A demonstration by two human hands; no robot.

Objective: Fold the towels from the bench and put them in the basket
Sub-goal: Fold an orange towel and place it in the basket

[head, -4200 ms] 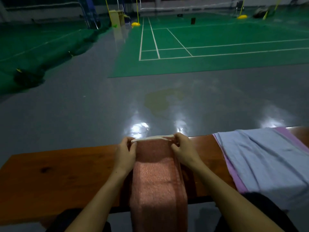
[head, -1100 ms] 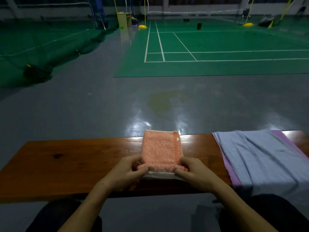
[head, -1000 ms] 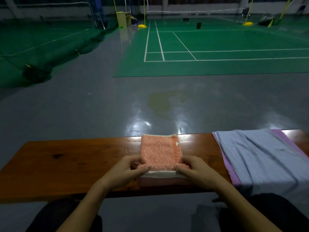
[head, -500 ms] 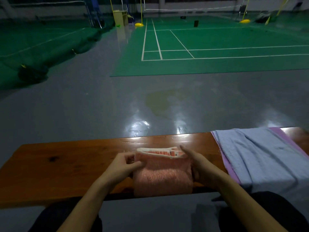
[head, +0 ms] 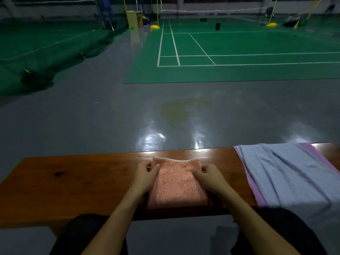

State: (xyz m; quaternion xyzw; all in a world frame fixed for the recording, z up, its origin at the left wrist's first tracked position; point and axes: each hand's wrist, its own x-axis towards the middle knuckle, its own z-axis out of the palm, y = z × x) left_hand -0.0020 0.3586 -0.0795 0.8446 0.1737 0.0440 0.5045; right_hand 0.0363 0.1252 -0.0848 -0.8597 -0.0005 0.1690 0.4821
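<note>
Fingers of the left hand (head: 145, 174) curl onto the far left corner of the orange towel (head: 177, 184), pinching it near its pale hem, and the right hand (head: 208, 176) pinches the far right corner the same way. Between them the towel lies folded into a small thick rectangle on the wooden bench (head: 73, 183), its near edge at the bench's front lip. It looks soft, light and limp, a stack of loose terry layers that would likely slide apart or sag open if lifted by one corner. My judgement is that it is best taken with a hand on each side, thumbs on top and fingers under the bottom layer, or carried flat on a palm. To the right, apart from it, a blue-grey towel (head: 294, 173) with a pink border lies spread over the bench, draping off the front; it seems thinner and floppier. No basket is in view.
</note>
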